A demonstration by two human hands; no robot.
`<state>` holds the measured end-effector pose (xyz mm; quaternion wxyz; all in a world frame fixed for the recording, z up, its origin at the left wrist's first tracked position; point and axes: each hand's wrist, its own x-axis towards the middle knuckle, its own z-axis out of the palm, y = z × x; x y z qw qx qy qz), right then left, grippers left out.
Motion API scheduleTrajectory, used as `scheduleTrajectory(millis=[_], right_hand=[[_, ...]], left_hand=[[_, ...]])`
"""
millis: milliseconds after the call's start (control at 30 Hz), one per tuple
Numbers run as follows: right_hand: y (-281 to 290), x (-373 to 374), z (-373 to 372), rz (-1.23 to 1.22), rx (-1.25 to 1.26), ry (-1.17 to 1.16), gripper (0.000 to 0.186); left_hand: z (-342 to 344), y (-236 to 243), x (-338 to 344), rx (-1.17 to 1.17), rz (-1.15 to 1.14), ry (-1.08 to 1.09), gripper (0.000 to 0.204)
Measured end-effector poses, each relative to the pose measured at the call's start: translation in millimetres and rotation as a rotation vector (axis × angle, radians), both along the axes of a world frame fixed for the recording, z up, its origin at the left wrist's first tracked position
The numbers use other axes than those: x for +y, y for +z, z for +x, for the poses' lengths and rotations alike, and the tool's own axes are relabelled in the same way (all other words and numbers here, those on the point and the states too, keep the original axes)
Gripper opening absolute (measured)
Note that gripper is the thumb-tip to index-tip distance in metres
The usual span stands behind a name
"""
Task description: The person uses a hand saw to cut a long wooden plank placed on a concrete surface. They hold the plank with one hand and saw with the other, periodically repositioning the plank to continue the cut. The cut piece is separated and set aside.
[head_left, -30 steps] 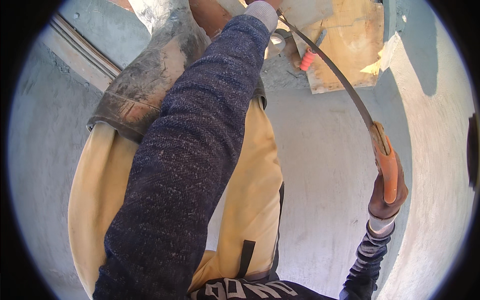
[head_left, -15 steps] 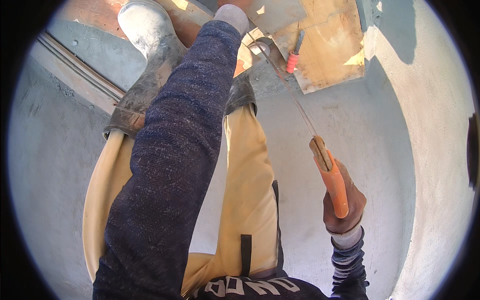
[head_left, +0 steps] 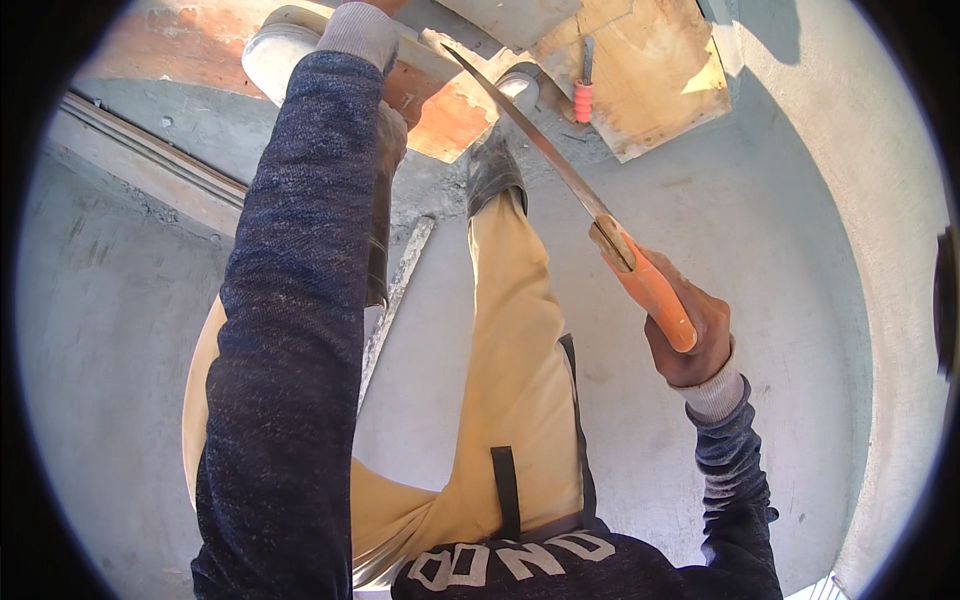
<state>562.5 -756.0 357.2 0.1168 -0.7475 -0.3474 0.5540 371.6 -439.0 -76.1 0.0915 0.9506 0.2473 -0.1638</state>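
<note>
My right hand is closed around the orange handle of a handsaw. Its long, narrow blade slants away to the far left, ending over the pale and orange-brown boards near my feet. Whether the blade touches a board I cannot tell. My left arm stretches far forward, and my left hand is mostly cut off by the top edge, so its fingers are hidden. Beneath that wrist lies an orange-brown board, close to my left boot. My right boot stands under the saw blade.
A tool with a pinkish-red grip lies on a stained plywood sheet at the far right. Long thin strips run along the left. A pale narrow strip rests between my legs. A curved grey wall rises on the right.
My left arm has swung left. My right hand has moved farther away with the saw, whose blade has turned from nearly edge-on to showing its flat side, its tip now farther left.
</note>
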Motion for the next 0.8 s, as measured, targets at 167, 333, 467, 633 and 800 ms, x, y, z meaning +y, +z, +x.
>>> scheduleTrajectory(millis=[167, 333, 467, 633, 800], right_hand=[[-94, -11, -8, -0.028, 0.001, 0.023, 0.056], [-46, -24, -6, 0.064, -0.019, -0.026, 0.054], [-39, -26, 1, 0.106, 0.026, -0.034, 0.057], [-95, -21, -5, -0.027, -0.027, 0.032, 0.054], [-35, -35, 4, 0.183, 0.006, -0.117, 0.047]], left_hand=[[23, 31, 12, -0.070, -0.064, -0.059, 0.026], [29, 139, 50, -0.098, -0.525, 0.647, 0.037], [-16, 149, 113, 0.019, -0.247, 0.380, 0.048], [-17, 223, 93, 0.064, -0.477, 0.239, 0.051], [-62, 340, 90, -0.147, -0.567, 0.494, 0.059]])
